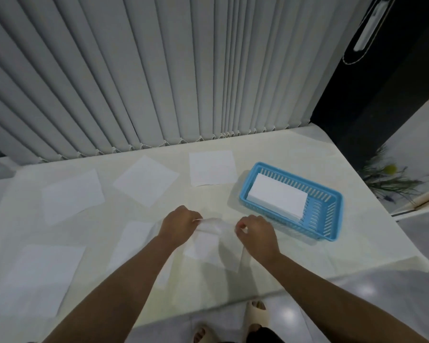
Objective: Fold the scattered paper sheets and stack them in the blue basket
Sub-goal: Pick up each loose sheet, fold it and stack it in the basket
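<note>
Head view, looking down on desk (282, 154) covered in a cream cloth.

Both hands over the near middle of the desk. Left hand (181, 225) and right hand (256, 233) each pinching one end of a single paper sheet (208, 240); far edge lifted and curled over, near part lying on the cloth. Fingers (240, 227) of right hand closed narrow on the sheet's right corner; left fingers likewise closed on the left corner.

Blue basket (327, 219) on the desk just to the right of the right hand, not touching it. Folded stack (276, 198) of white paper lying flat in the basket's left part; right part of basket floor bare.

Unfolded sheets lying flat on the cloth, apart from one another: three along the far side (73, 195) (145, 180) (212, 168), one at near left (39, 278), one partly under the left forearm (131, 240).

Vertical blinds (159, 70) behind the far desk edge. Feet in sandals (255, 311) on a tiled floor below.
</note>
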Action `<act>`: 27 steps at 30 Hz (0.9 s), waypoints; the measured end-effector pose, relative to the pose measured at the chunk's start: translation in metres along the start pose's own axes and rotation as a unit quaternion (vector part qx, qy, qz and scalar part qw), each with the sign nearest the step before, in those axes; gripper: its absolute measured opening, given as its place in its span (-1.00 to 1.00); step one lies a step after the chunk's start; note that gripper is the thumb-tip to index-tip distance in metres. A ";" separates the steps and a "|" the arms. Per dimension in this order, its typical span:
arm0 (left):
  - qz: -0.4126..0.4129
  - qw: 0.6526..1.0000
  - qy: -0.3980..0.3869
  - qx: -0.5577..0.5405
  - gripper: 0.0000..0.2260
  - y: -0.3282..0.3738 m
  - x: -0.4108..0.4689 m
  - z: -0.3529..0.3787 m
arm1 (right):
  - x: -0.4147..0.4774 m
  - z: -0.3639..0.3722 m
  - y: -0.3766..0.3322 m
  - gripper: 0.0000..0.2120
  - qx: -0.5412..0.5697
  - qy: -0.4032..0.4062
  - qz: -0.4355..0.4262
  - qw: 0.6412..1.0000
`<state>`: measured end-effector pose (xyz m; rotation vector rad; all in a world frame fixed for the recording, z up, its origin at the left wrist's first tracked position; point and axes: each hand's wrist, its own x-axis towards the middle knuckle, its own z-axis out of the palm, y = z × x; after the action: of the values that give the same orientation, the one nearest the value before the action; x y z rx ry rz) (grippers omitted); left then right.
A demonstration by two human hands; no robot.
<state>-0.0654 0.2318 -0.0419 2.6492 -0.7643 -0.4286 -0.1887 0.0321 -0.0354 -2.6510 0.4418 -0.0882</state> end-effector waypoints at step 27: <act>0.070 0.976 -0.114 0.170 -0.31 0.017 -0.054 0.061 | -0.057 0.057 0.011 -0.29 -0.206 -0.224 -0.015 0.952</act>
<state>-0.1393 0.2335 -0.0790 2.8633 -1.1828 -0.6187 -0.2388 0.0646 -0.0906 -2.9536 0.2865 0.6530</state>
